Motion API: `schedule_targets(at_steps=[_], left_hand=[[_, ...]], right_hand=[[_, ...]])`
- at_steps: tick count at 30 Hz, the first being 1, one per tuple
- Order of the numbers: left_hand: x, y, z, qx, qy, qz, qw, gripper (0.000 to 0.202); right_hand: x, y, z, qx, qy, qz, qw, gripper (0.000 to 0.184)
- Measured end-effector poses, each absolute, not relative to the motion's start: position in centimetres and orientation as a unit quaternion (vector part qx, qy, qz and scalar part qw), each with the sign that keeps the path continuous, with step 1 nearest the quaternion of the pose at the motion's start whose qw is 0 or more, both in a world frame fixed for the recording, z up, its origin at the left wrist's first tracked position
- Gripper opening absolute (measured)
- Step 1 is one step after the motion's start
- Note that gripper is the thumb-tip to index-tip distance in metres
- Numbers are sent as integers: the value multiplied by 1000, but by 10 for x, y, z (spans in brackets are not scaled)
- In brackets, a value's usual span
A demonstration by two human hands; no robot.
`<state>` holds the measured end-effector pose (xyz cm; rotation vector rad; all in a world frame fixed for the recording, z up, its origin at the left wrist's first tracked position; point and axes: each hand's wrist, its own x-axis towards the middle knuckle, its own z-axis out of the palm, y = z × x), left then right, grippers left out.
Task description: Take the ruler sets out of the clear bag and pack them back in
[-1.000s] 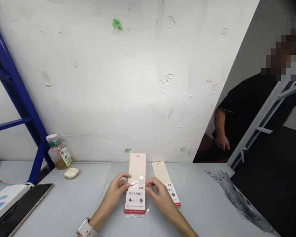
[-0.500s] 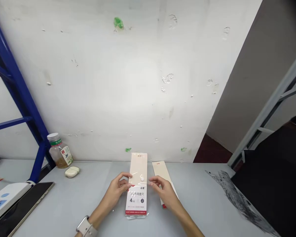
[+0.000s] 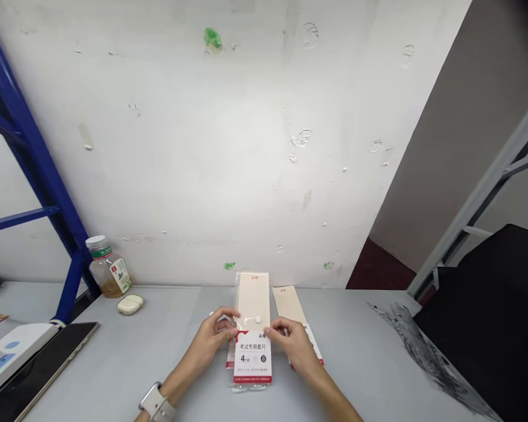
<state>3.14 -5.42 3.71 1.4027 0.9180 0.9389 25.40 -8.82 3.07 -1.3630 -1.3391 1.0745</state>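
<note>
A ruler-set packet [image 3: 253,357] in a clear sleeve, cream above with a white printed label and a red lower band, stands in front of me. My right hand [image 3: 294,343] pinches its right edge between thumb and fingers. Behind it, the left edge of a second packet [image 3: 230,356] sticks out, mostly covered. My left hand [image 3: 210,339] has its thumb and fingers closed at the left edges; which of the two packets it grips I cannot tell. On the right, a similar packet [image 3: 288,302] lies on the desk, partly hidden by my right hand.
A jar with a white lid [image 3: 110,269] and a cream earbud case [image 3: 130,304] stand at the back left. A dark tablet [image 3: 39,369] lies beside a white power strip [image 3: 20,351]. At the right is a black chair-like shape [image 3: 488,316]. The white wall [image 3: 246,176] rises behind the desk.
The front packet has moved slightly right, uncovering the left edge of the packet behind it. My right hand's fingers, earlier just beside the packet, now pinch its right edge.
</note>
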Motion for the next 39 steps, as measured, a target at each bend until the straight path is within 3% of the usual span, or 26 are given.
schedule_targets(at_steps=[3, 7, 11, 17, 24, 39], left_hand=[[29, -55, 46, 596, 413, 415, 549, 30], [13, -50, 57, 616, 475, 455, 434, 29], [-7, -37, 52, 621, 564, 447, 311, 31], [-23, -27, 36, 644, 683, 306, 159, 36], [-26, -28, 26, 652, 716, 226, 105, 30], [-26, -24, 14, 661, 707, 232, 99, 32]], right_hand=[[261, -83, 26, -540, -522, 444, 489, 38], [286, -74, 23, -540, -498, 439, 517, 45], [321, -69, 19, -630, -527, 365, 438, 41], [348, -69, 10, -692, -531, 308, 381, 31], [344, -72, 5, -743, -539, 260, 299, 15], [337, -77, 12, -765, -566, 216, 219, 21]])
